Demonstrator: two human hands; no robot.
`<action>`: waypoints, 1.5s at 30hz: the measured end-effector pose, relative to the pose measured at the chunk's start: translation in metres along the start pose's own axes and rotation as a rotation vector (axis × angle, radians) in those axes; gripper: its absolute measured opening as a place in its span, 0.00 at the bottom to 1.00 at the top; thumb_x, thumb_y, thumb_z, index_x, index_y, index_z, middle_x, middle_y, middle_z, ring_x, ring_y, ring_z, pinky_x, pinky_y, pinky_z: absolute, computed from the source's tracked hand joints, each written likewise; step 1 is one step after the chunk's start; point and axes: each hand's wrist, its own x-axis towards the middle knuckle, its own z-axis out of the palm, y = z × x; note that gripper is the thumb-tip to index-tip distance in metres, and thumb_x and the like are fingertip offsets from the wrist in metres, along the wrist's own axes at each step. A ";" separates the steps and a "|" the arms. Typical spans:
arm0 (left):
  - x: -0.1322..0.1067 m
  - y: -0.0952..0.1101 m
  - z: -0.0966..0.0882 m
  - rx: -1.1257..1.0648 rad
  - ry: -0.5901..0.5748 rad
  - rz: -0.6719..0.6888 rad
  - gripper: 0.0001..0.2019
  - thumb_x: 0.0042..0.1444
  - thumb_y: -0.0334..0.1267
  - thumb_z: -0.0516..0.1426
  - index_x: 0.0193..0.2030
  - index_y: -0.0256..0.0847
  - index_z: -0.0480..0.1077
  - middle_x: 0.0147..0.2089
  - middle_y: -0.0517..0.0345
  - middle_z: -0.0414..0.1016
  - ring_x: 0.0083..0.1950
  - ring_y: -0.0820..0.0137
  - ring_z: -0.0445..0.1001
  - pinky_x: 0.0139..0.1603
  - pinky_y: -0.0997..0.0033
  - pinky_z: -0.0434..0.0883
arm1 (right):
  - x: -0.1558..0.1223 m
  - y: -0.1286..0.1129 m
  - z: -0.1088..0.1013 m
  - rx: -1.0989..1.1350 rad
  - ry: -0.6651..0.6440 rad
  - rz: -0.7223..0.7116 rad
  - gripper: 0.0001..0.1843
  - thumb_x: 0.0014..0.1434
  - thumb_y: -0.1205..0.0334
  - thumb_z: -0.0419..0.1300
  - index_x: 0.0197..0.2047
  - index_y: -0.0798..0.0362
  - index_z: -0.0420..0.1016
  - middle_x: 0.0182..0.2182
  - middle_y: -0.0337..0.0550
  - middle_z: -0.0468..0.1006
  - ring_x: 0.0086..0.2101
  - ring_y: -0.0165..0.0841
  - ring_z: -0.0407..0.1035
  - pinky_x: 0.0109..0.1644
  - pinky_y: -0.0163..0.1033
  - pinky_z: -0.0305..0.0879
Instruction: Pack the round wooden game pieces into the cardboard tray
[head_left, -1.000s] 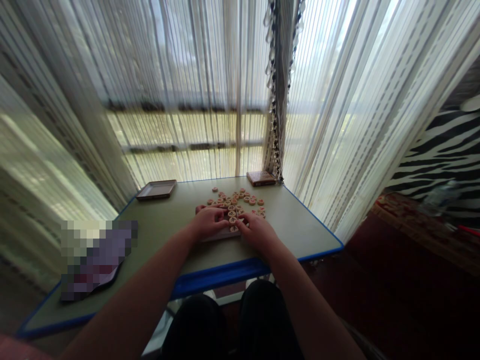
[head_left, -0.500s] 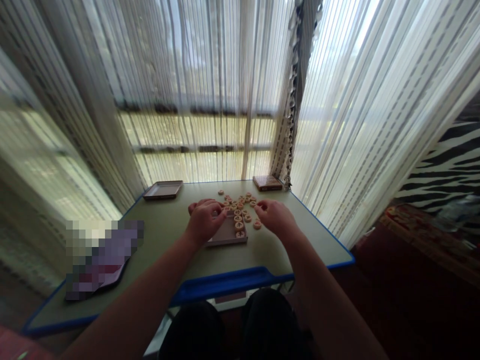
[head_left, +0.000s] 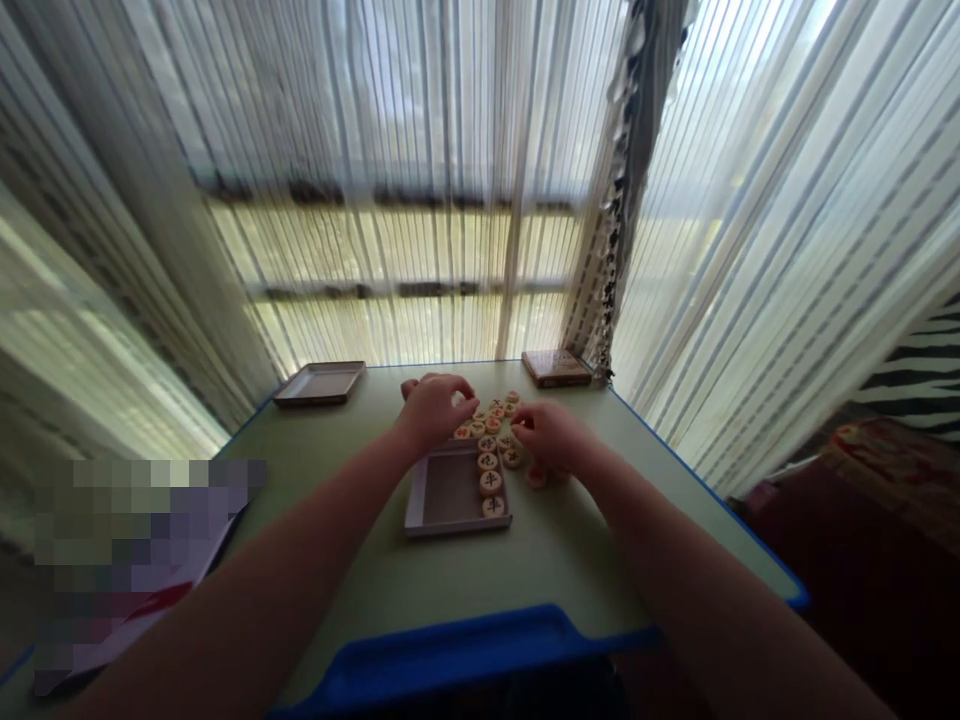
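Round wooden Chinese chess pieces [head_left: 495, 425] with red or dark characters lie in a loose cluster on the table. A shallow open box tray [head_left: 450, 490] stands nearer to me, with a column of several pieces [head_left: 490, 483] along its right side. My left hand [head_left: 439, 408] is over the cluster's left edge beyond the tray, thumb and forefinger curled together; whatever is between them is hidden. My right hand [head_left: 553, 432] is at the cluster's right side, fingertips pinched close to the pieces; I cannot make out what they hold. A red-marked piece [head_left: 535, 476] lies below it.
An open box lid or tray [head_left: 320, 383] lies at the table's back left. A flat brown box [head_left: 556, 367] is at the back right. The green table [head_left: 570, 570] has a blue rim. A blurred-out flat object lies at the left; curtains [head_left: 405, 250] hang behind.
My left hand has moved away from over the tray to the far-left pieces, exposing more of the tray. My right hand has come closer to the cluster. The camera view has shifted.
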 end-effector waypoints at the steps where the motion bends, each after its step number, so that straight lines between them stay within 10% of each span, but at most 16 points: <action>1: -0.001 0.001 0.004 -0.025 -0.016 -0.017 0.12 0.48 0.46 0.53 0.31 0.43 0.73 0.36 0.59 0.76 0.44 0.63 0.70 0.46 0.62 0.57 | 0.001 0.001 0.003 0.003 -0.045 -0.027 0.14 0.54 0.56 0.51 0.36 0.51 0.77 0.29 0.41 0.77 0.28 0.30 0.68 0.29 0.33 0.54; 24: -0.021 -0.019 0.020 0.086 -0.002 -0.015 0.13 0.50 0.46 0.51 0.34 0.44 0.73 0.40 0.56 0.76 0.47 0.59 0.69 0.48 0.57 0.59 | 0.008 0.038 -0.018 -0.071 0.072 0.206 0.15 0.52 0.57 0.52 0.37 0.50 0.77 0.33 0.43 0.78 0.34 0.33 0.70 0.35 0.33 0.60; 38: -0.018 -0.021 0.020 -0.027 0.042 0.069 0.16 0.53 0.46 0.50 0.40 0.37 0.71 0.51 0.47 0.70 0.54 0.62 0.66 0.56 0.63 0.61 | 0.006 0.048 -0.015 0.049 -0.232 0.434 0.22 0.48 0.58 0.57 0.46 0.59 0.72 0.34 0.53 0.77 0.23 0.33 0.70 0.24 0.34 0.63; 45: -0.022 -0.010 0.020 0.018 -0.120 -0.014 0.19 0.53 0.47 0.49 0.44 0.36 0.69 0.47 0.46 0.72 0.50 0.60 0.69 0.51 0.64 0.65 | 0.006 0.036 -0.010 0.047 -0.253 0.321 0.25 0.50 0.49 0.56 0.46 0.56 0.71 0.26 0.46 0.77 0.22 0.31 0.69 0.25 0.33 0.61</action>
